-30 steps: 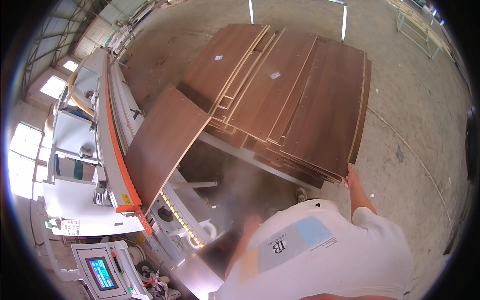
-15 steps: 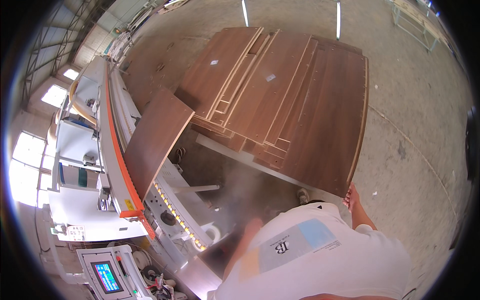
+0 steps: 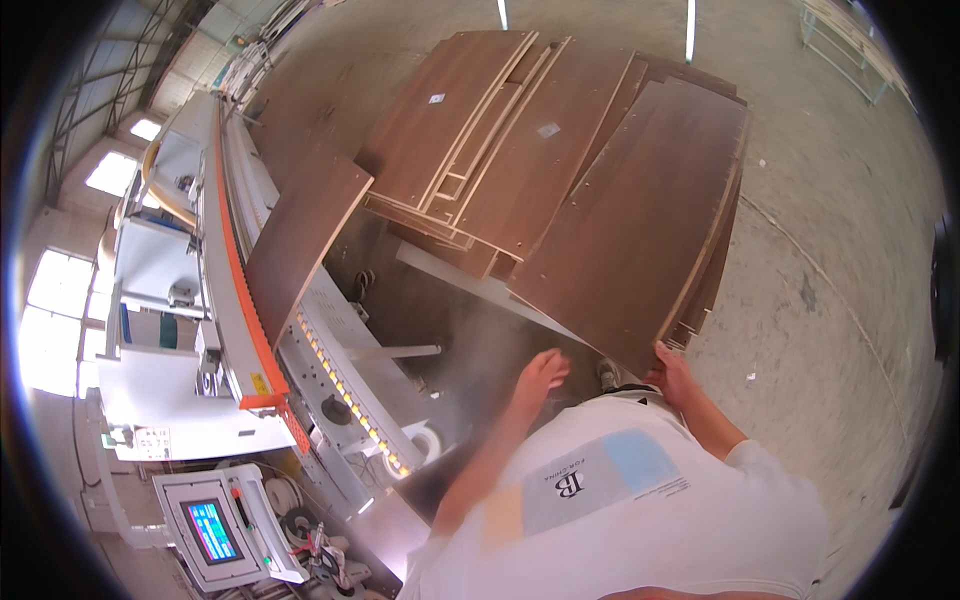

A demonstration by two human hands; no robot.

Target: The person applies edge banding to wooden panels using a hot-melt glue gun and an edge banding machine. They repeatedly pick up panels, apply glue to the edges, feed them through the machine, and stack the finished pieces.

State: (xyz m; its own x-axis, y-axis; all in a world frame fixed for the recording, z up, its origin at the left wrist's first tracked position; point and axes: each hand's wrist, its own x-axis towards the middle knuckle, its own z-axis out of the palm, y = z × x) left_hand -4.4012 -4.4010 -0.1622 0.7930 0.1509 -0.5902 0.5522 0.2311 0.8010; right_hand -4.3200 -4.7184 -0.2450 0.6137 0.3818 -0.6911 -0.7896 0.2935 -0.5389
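Observation:
My right hand point(image 3: 674, 374) is closed on the near corner of a large brown wood-grain panel point(image 3: 635, 215). That panel lies askew on a spread of similar brown panels, its near end jutting toward my body. My left hand point(image 3: 543, 375) is in the air to the left of the same corner, apart from the wood, its fingers loosely bent with nothing in them. Left of the held panel are further stacked panels point(image 3: 545, 150) with pale edges, two of them bearing a small white label.
A long machine with an orange rail point(image 3: 240, 320) runs along the left, another brown panel point(image 3: 310, 240) resting in it above a row of yellowish rollers point(image 3: 350, 420). A control screen point(image 3: 212, 530) stands at the lower left. Far right is a table frame point(image 3: 850, 55).
The right-hand panel has turned and slid left toward me, uncovering panel edges beneath it. My right hand moved left with its corner; my left hand rose into view. The panel in the machine moved farther along.

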